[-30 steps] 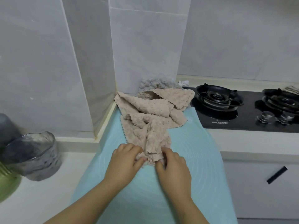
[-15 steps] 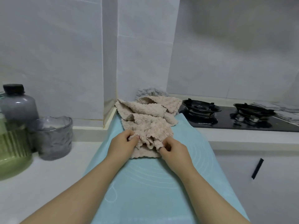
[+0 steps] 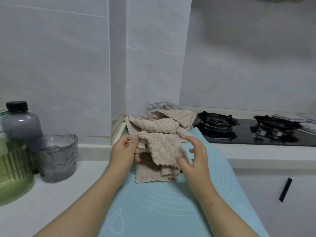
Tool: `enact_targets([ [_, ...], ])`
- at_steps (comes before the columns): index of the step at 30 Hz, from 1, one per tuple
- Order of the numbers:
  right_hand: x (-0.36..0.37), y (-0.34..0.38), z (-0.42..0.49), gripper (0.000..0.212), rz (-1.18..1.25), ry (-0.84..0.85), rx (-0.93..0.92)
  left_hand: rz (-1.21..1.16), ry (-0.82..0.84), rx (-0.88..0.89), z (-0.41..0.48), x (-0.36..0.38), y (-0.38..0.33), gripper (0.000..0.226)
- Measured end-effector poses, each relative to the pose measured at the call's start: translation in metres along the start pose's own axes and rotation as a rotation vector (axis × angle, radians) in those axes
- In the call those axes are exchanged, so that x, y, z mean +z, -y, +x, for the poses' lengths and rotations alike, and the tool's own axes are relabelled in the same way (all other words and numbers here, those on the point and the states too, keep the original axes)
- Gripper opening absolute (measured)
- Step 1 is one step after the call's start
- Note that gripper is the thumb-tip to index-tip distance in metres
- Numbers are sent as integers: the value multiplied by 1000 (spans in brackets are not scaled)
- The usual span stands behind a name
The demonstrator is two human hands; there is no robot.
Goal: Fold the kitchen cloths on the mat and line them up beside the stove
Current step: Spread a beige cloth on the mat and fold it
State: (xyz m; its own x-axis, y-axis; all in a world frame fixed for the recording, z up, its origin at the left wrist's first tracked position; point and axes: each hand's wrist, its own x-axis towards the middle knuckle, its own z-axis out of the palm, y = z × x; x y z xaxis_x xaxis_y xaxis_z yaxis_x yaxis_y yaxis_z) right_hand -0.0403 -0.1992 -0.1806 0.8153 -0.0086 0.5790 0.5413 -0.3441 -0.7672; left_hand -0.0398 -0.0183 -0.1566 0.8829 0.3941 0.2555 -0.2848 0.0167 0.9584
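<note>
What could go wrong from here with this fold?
1. Only the left hand pinches the top cloth; the right hand is open at its edge, so the raised layer may slump and fold crooked.
2. That cloth overlaps the unfolded pile behind; pulling may drag those along.
3. The pile's corner sits against the stove; a tug could shift it toward the burner.

we see pale grey tiled walls (image 3: 51,65) at 12 o'clock, a white countertop (image 3: 42,194) at 8, a white cabinet door (image 3: 266,211) with black bar handle (image 3: 285,189) at 4.
</note>
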Motion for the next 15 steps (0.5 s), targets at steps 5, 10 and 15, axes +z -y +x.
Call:
enact_targets([
  [5, 7, 5, 2, 69, -350, 259, -26, -170, 142, -35, -2, -4, -11, 10],
  [10, 4, -8, 8, 57, -490, 220, 121, -283, 197, 2, -5, -4, -13, 6],
  [15, 0, -9, 10, 27, -311, 143, 182, 485, 339, 166, 4, -10, 11, 58],
])
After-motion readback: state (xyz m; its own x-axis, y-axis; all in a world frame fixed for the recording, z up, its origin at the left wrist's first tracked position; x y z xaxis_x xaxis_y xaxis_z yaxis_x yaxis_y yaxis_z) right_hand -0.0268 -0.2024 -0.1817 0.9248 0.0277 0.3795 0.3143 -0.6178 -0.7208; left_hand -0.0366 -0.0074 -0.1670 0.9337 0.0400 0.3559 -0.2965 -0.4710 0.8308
